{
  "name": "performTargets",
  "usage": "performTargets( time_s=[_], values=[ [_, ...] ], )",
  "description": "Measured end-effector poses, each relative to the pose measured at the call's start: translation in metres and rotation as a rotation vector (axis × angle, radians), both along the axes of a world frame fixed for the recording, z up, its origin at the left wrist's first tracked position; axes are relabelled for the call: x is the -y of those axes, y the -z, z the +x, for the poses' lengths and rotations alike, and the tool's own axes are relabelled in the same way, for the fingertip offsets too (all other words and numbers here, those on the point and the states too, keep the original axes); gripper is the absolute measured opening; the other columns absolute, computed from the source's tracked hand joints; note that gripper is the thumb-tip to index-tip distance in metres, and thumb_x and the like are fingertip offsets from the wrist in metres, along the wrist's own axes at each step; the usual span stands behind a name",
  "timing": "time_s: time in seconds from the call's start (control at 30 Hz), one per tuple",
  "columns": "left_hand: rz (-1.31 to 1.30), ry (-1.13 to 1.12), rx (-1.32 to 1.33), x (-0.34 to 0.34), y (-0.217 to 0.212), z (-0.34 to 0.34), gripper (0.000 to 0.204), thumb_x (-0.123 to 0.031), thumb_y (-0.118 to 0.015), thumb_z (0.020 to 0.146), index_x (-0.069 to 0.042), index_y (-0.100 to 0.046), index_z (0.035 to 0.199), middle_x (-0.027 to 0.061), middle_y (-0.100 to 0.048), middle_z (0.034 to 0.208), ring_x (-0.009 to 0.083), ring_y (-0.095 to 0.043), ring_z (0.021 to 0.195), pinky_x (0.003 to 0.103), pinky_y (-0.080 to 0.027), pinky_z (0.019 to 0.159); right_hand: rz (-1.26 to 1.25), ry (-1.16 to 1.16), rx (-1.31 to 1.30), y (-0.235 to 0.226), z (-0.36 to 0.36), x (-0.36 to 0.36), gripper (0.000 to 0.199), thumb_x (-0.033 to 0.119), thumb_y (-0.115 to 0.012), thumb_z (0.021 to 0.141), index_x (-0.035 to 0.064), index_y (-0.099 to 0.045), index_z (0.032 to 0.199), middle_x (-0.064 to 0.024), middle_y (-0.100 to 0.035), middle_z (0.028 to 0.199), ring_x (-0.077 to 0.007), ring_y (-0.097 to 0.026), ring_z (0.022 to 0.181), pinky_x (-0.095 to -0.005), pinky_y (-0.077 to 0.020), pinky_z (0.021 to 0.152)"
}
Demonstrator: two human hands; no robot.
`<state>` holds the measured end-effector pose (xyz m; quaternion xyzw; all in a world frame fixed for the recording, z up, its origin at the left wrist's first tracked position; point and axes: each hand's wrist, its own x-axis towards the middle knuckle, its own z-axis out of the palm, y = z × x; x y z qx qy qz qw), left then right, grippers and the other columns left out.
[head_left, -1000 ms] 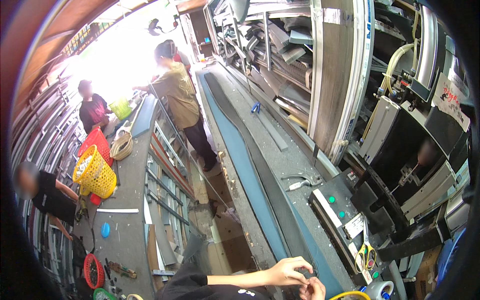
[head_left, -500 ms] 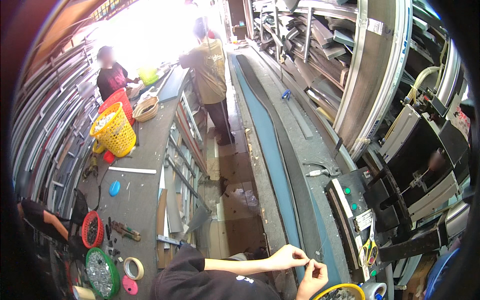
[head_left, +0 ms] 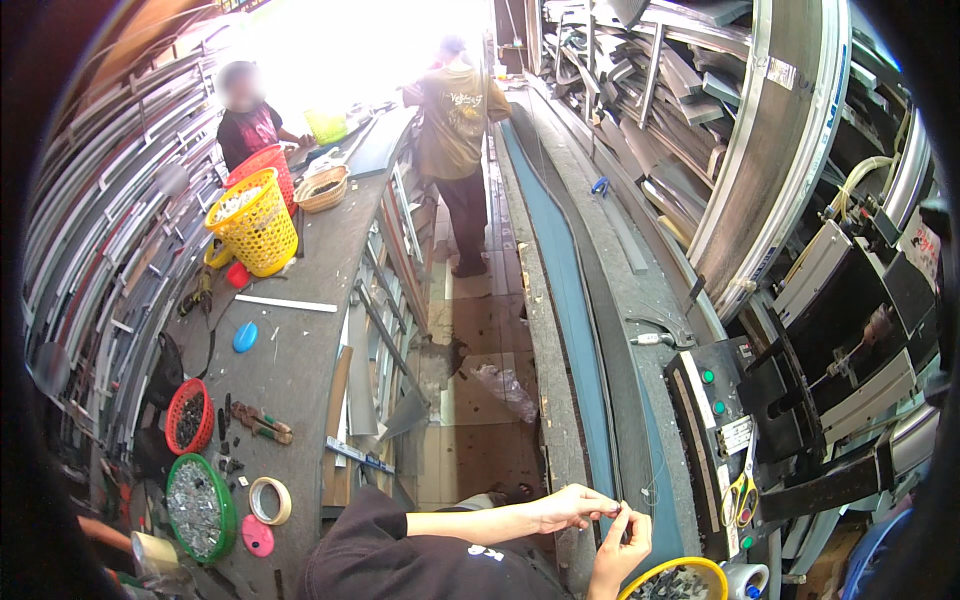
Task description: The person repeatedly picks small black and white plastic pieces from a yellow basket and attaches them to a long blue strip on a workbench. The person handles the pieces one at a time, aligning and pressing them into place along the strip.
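Observation:
My left hand (head_left: 570, 508) and my right hand (head_left: 622, 546) meet over the narrow bench, fingertips pinched close together. A tiny dark piece seems to be between them, too small to make out. Beneath and beyond the fingers runs a long blue strip (head_left: 563, 290) with a dark grey, mesh-like strip (head_left: 612, 400) beside it. A thin pale thread or wire (head_left: 655, 470) lies just beyond my right hand. Close by my right wrist, a yellow basket (head_left: 722, 572) holds small grey and black pieces.
Scissors (head_left: 741, 498) rest by a control box (head_left: 700, 420) with green buttons on the right. The left table (head_left: 290, 350) carries a red basket (head_left: 190, 418), a green basket (head_left: 230, 515), tape (head_left: 270, 501) and pliers (head_left: 262, 424). Two people work farther back.
The whole view has shifted, so the scene sits farther right. My hands stay pinched together over the bench. The standing person's arm now reaches toward the bench, and the arm at far left has drawn back.

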<state>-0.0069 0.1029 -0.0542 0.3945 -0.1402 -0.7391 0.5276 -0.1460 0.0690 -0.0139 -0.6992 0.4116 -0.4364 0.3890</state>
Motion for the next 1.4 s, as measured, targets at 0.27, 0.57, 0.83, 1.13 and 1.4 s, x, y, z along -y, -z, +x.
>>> performTargets(
  time_s=[0.27,0.57,0.83,1.13,1.4],
  values=[
    [0.002,-0.035,0.096,-0.001,0.001,-0.003,0.029,-0.03,-0.068,0.093,-0.007,-0.072,0.109,-0.0081,-0.059,0.077,0.0004,-0.046,0.065,0.017,-0.037,0.054,0.004,0.006,-0.042,-0.006,0.002,0.0,0.009,0.003,-0.061,0.09,-0.0045,-0.064,0.087,-0.0082,-0.056,0.075,-0.016,-0.052,0.063,-0.0307,-0.0417,0.058],
    [-0.279,-0.185,0.717,0.01,0.003,0.007,0.021,-0.023,-0.068,0.088,-0.004,-0.071,0.095,-0.0009,-0.066,0.079,0.0049,-0.053,0.065,0.025,-0.045,0.058,0.253,0.004,-0.104,0.004,-0.01,0.005,0.006,0.003,-0.064,0.089,-0.002,-0.062,0.087,-0.0023,-0.051,0.071,-0.009,-0.044,0.062,-0.0266,-0.0364,0.055],
    [-0.474,-0.106,1.26,0.014,-0.03,0.019,0.016,-0.023,-0.071,0.079,-0.008,-0.068,0.085,0.0035,-0.062,0.073,0.0143,-0.056,0.062,0.03,-0.047,0.059,0.344,-0.075,-0.011,-0.026,-0.014,-0.004,0.012,0.01,-0.061,0.094,-0.0014,-0.061,0.094,-0.0055,-0.058,0.077,-0.0146,-0.052,0.072,-0.0284,-0.0451,0.068],
    [-0.371,0.108,1.26,0.008,-0.035,0.029,0.028,-0.035,-0.07,0.078,-0.008,-0.071,0.085,0.0069,-0.069,0.08,0.0192,-0.066,0.07,0.032,-0.052,0.064,-0.136,-0.05,-0.263,-0.043,-0.003,-0.003,0.023,0.013,-0.067,0.088,0.002,-0.067,0.109,-0.0161,-0.061,0.11,-0.0339,-0.057,0.104,-0.0408,-0.0449,0.091],
    [-0.31,0.105,1.123,-0.004,-0.031,0.023,0.032,-0.035,-0.069,0.078,-0.004,-0.074,0.087,0.011,-0.071,0.079,0.0229,-0.069,0.073,0.034,-0.053,0.068,-0.241,-0.151,-0.416,-0.041,-0.005,-0.005,0.017,0.008,-0.068,0.085,0.0056,-0.073,0.102,-0.0121,-0.064,0.104,-0.0309,-0.057,0.1,-0.0399,-0.0458,0.088]
  ],
)
